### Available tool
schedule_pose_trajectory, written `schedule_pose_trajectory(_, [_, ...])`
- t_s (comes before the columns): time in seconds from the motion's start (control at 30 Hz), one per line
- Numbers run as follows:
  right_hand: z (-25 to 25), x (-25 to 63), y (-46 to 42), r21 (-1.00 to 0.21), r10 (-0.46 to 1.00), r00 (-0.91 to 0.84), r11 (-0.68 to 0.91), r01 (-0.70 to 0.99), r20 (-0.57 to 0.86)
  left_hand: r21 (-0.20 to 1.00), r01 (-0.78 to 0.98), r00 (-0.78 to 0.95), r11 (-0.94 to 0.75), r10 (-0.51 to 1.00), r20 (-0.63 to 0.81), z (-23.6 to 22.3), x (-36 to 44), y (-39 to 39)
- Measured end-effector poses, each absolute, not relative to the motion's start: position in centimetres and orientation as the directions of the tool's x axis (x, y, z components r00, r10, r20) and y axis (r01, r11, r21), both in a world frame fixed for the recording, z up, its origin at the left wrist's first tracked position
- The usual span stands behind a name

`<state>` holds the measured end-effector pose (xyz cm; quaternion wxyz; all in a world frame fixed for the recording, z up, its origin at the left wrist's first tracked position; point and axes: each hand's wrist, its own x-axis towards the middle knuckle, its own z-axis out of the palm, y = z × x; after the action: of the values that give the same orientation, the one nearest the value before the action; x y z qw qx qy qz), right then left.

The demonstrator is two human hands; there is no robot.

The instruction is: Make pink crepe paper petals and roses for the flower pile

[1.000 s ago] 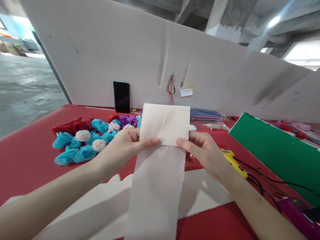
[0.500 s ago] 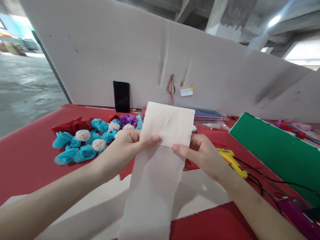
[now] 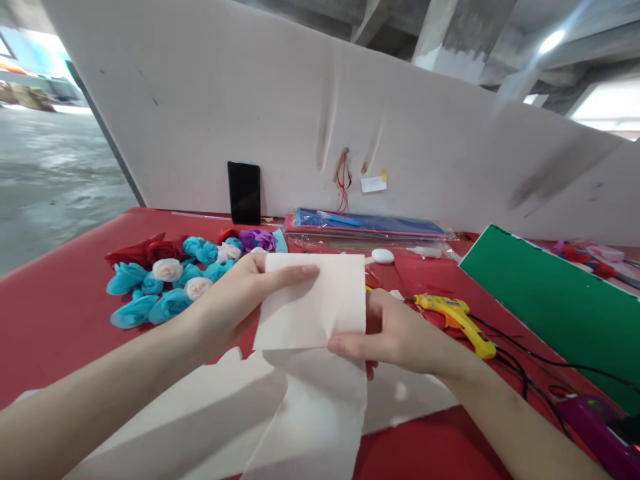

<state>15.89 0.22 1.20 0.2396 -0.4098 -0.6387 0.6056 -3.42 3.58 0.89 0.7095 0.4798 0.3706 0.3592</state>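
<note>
A cream strip of crepe-like paper (image 3: 315, 300) hangs between my hands, its top folded over into a flat rectangle. My left hand (image 3: 255, 280) pinches the upper left of the fold, thumb in front and fingers behind. Lower down, my right hand (image 3: 385, 333) grips the right edge, its thumb pressed near the fold's bottom edge and its fingers mostly hidden behind. The strip's long tail drops toward me over a larger cream paper sheet (image 3: 200, 420) lying on the red table (image 3: 415, 447).
Blue, white, red and purple paper flowers (image 3: 170, 303) lie at left. A yellow glue gun (image 3: 455, 313) with a black cord lies at right, before a green board (image 3: 545, 307). A phone (image 3: 245, 193) leans on the back panel, near wrapped paper sheets (image 3: 380, 227).
The folded top has come down and toward me, uncovering the wrapped sheets behind. My right hand has moved lower along the edge; my left thumb now lies near the fold's top.
</note>
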Motion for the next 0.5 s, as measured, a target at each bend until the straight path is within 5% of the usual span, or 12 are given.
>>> schedule_pose_trajectory(0.37, [1.3, 15.9, 0.1, -0.948, 0.788, -0.563, -0.079, 0.307, -0.248, 0.972, -0.174, 0.387, 0.158, 0.919, -0.079, 0.3, -3.8, 3.5])
schedule_pose_trajectory(0.5, [2.2, 16.4, 0.1, -0.956, 0.804, -0.570, 0.004, 0.292, -0.171, 0.996, -0.036, 0.378, 0.083, 0.924, -0.064, 0.7, -3.6, 3.0])
